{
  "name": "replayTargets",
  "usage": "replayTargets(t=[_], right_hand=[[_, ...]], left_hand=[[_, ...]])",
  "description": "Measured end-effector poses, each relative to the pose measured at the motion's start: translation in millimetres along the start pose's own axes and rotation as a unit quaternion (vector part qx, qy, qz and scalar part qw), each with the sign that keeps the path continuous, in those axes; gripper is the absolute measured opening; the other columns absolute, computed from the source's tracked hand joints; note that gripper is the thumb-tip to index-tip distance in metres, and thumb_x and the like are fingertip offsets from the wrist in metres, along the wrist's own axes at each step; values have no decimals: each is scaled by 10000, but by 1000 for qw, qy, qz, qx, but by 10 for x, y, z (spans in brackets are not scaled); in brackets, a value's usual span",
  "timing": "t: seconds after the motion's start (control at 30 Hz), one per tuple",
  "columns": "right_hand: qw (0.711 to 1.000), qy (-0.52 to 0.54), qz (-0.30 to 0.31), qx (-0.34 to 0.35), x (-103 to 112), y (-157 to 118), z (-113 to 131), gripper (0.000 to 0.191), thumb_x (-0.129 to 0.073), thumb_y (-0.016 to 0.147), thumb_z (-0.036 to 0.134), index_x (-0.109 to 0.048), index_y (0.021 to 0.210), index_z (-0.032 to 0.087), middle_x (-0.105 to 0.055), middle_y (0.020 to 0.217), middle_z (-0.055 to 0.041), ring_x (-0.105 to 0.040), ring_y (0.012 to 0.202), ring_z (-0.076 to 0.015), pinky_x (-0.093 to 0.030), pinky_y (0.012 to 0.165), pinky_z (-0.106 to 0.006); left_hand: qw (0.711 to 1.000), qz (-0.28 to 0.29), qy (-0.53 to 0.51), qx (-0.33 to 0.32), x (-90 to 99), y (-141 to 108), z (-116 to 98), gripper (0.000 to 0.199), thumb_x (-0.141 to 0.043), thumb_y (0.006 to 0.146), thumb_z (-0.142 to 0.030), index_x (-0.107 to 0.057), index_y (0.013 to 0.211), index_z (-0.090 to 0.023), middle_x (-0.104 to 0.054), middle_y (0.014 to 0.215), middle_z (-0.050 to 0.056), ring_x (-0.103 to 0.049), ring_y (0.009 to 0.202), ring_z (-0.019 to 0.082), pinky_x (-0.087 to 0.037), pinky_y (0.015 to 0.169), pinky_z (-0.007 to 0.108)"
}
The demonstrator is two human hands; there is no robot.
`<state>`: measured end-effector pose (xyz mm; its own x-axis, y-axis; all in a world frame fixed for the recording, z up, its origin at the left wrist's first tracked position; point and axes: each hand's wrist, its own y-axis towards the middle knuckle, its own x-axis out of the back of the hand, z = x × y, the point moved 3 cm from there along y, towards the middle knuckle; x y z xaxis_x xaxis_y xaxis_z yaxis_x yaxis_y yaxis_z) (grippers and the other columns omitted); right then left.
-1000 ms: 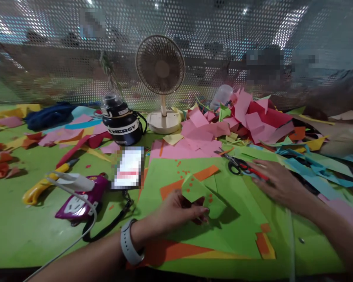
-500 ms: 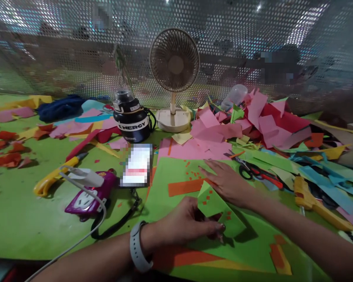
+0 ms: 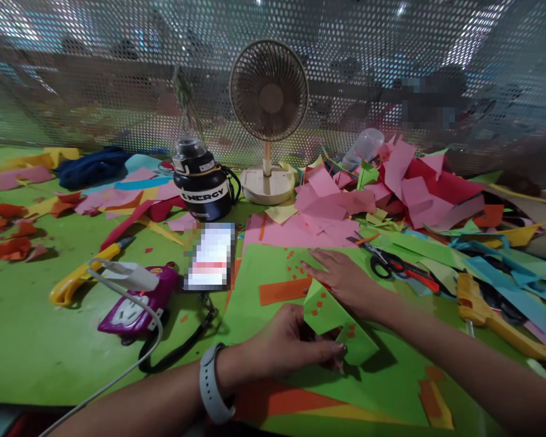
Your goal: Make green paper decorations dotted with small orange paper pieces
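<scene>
My left hand (image 3: 295, 343) is closed on a folded piece of green paper (image 3: 337, 321), tilted up, with several small orange squares on its face. The thumb presses its lower edge, and some fingers are hidden behind it. My right hand (image 3: 346, 279) lies low over a flat green paper sheet (image 3: 250, 340), fingers stretched out and apart to the left. Its fingertips are beside several loose orange paper squares (image 3: 295, 269). An orange paper strip (image 3: 283, 292) lies just left of those fingertips.
Scissors (image 3: 384, 261) and a yellow glue gun (image 3: 491, 312) lie to the right. A phone (image 3: 209, 258), purple power strip (image 3: 141, 303) and yellow-handled cutter (image 3: 79, 279) lie left. A black bottle (image 3: 202, 188), fan (image 3: 268, 97) and pink paper scraps (image 3: 327, 194) stand behind.
My right hand has shifted slightly left toward the loose orange squares. My left hand still holds the green paper in nearly the same place.
</scene>
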<state>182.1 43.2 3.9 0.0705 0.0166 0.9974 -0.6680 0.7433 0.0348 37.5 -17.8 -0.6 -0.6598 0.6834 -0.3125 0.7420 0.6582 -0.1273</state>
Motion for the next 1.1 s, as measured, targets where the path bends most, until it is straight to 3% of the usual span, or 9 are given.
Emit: replayTargets(t=[0.13, 0.23, 0.4, 0.53, 0.63, 0.73, 0.83, 0.97, 1.1], right_hand=[[999, 32, 0, -3, -24, 32, -19, 474, -376, 951, 432, -548, 1314, 180, -474, 1400, -173, -431, 1281, -321, -347, 1025, -524], [990, 133, 7, -40, 52, 46, -81, 532, -298, 955, 517, -591, 1271, 206, -468, 1411, -148, -413, 1300, -308, -337, 1042, -533], [927, 348, -4, -140, 278, -88, -244, 644, -229, 917, 638, -569, 1289, 237, -497, 1397, -89, -422, 1304, -263, -275, 1106, -509], [894, 401, -29, -196, 447, -306, -220, 580, -248, 934, 602, -527, 1325, 276, -456, 1435, -36, -329, 1365, -263, -185, 1138, -525], [886, 414, -47, -204, 520, -452, -82, 525, -254, 959, 542, -479, 1360, 288, -411, 1466, -31, -334, 1363, -258, -241, 1119, -526], [909, 367, -75, -185, 536, -536, 29, 495, -278, 960, 526, -487, 1351, 306, -393, 1477, -37, -345, 1355, -259, -311, 1087, -512], [939, 280, -99, -173, 495, -541, 24, 478, -293, 962, 510, -491, 1349, 310, -378, 1484, -37, -286, 1383, -258, -265, 1108, -514], [967, 188, -37, -166, 310, -421, -53, 519, -292, 958, 517, -450, 1385, 268, -384, 1477, -91, -298, 1378, -270, -285, 1093, -523], [990, 70, 2, -122, 130, -202, -51, 547, -285, 954, 525, -452, 1391, 240, -344, 1495, -124, -255, 1389, -317, -270, 1094, -524]], left_hand=[[1000, -7, 20, 8, 18, -6, 3, 269, -707, 753, -366, -658, 657, -119, -667, 618, 47, -598, 543, 109, -499, 597, 235], [999, -19, 35, 16, 30, -6, 1, 289, -701, 764, -367, -673, 632, -111, -688, 626, 73, -600, 538, 113, -493, 595, 241], [995, -72, -60, 30, 76, 41, 14, 232, -756, 710, -345, -662, 717, -132, -697, 636, 41, -631, 562, 124, -505, 603, 250], [982, -154, -102, 33, 160, 74, -6, 221, -776, 685, -323, -666, 705, -133, -706, 642, 37, -622, 561, 111, -486, 599, 234], [976, -185, -108, 43, 190, 80, -19, 207, -774, 686, -307, -674, 699, -126, -716, 668, 48, -644, 613, 127, -494, 642, 248], [977, -189, -92, 40, 171, 63, -19, 190, -762, 700, -297, -666, 708, -133, -712, 659, 42, -649, 612, 133, -497, 642, 255], [989, -139, -55, 17, 92, 23, -28, 202, -753, 713, -310, -637, 691, -147, -692, 621, 25, -640, 572, 130, -502, 613, 258], [999, -41, -7, -8, -19, -35, -37, 219, -715, 758, -326, -626, 680, -142, -690, 643, 45, -647, 588, 139, -521, 619, 270], [999, -35, 25, 1, -18, -41, -13, 246, -698, 777, -323, -630, 646, -126, -694, 632, 70, -647, 583, 139, -523, 622, 260]])
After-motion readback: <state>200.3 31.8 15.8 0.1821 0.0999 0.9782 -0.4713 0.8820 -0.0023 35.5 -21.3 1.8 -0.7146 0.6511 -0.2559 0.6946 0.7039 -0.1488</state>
